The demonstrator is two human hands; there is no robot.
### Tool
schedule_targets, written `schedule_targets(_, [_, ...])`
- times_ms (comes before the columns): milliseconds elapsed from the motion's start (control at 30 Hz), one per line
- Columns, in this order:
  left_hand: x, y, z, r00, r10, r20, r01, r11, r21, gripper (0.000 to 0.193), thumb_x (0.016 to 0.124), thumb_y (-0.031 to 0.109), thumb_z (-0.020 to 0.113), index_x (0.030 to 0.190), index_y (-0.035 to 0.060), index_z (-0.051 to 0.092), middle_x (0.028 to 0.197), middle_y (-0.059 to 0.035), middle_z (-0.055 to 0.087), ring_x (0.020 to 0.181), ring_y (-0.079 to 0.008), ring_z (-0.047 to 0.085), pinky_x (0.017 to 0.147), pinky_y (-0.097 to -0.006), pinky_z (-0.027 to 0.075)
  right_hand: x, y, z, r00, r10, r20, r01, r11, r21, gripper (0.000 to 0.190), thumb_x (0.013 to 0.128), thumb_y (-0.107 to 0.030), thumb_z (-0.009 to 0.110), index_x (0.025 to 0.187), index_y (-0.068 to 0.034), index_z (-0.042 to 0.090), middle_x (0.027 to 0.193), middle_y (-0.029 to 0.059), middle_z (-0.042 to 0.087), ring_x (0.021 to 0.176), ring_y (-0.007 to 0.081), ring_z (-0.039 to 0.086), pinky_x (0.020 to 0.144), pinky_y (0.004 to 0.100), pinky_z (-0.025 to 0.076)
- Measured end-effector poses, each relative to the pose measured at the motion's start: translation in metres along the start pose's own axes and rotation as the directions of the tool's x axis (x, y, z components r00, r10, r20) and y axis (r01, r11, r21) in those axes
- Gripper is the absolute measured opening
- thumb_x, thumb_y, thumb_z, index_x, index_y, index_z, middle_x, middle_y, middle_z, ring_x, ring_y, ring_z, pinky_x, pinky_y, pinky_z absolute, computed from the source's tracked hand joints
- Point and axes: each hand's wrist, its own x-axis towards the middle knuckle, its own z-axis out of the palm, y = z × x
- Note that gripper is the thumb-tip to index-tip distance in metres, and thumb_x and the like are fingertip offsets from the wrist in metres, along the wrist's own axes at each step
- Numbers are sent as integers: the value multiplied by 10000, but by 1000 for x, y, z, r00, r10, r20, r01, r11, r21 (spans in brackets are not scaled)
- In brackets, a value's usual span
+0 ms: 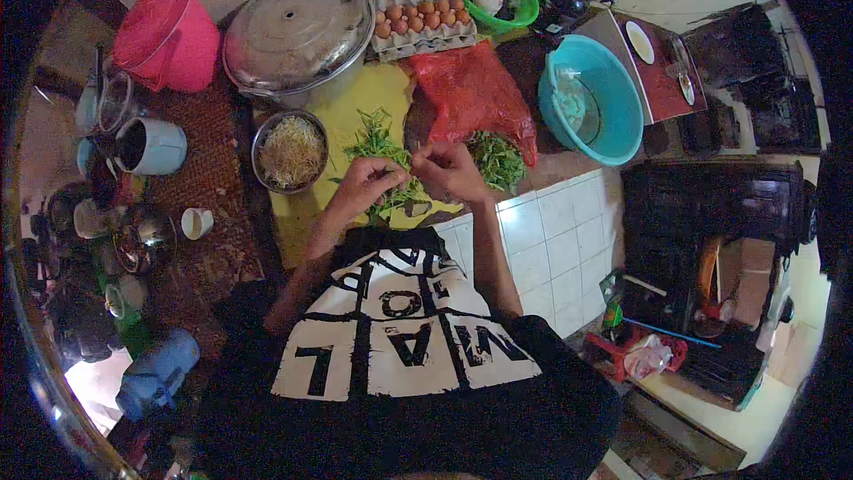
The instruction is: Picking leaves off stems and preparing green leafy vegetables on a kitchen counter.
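Both my hands are raised close together over leafy green stems [374, 137] lying on a yellow sheet [326, 97]. My left hand [370, 183] has thumb and fingertips pinched together at the stems; what it pinches is too small to tell. Just right of it, my right hand [453, 170] is curled with its fingertips together, and a thin bit of something seems to stick up from them. Beside my right hand, more leafy greens [496, 160] spill from the mouth of a red plastic bag [473, 90]. A metal bowl of bean sprouts [290, 152] stands left of my left hand.
A large lidded metal pot [300, 33], egg trays with brown eggs [423, 13] and a green plastic basket [526, 3] line the back. A turquoise basin [596, 100] stands right, above white tiles [560, 240]. At left are a pink bucket [170, 40] and a white cup [197, 223].
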Motion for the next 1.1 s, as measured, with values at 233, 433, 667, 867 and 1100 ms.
schedule_targets(233, [-1,-7,5,995,90,33,-92,993,75,194,884,219,669,901,37,733,718,21,674,511,-32,508,437,-212,407,-7,5,-12,988,61,-143,-72,995,-72,175,884,-203,660,876,-30,686,705,44,677,630,120,600,611,287,493])
schedule_targets(433, [-6,-2,14,998,-33,-45,31,998,-50,192,893,220,670,926,49,751,703,15,679,501,-27,479,454,-212,389,-9,50,-62,854,-208,-477,-89,845,-527,200,828,-177,699,942,-13,689,827,126,704,731,195,670,667,340,508])
schedule_targets(667, [-3,-5,13,994,104,15,-105,988,116,235,923,229,644,982,21,739,840,-34,726,715,-64,607,652,-255,492,-17,87,-108,698,-529,-482,-205,497,-843,266,752,-148,726,994,-36,712,923,155,714,810,260,692,761,372,532])
schedule_targets(867, [-2,-6,12,998,-17,62,9,991,131,217,900,208,668,979,18,735,826,-40,720,719,-78,608,691,-292,500,1,75,-42,960,-157,-230,87,954,-288,317,922,-274,659,942,40,694,755,53,682,647,102,610,586,257,490])
schedule_targets(1100, [-3,-11,7,998,55,40,-63,964,259,210,904,195,654,958,5,727,781,-15,706,627,-51,556,597,-257,469,2,14,8,996,-79,50,82,994,-68,133,886,-146,686,916,-23,722,860,36,711,829,119,655,742,284,525])
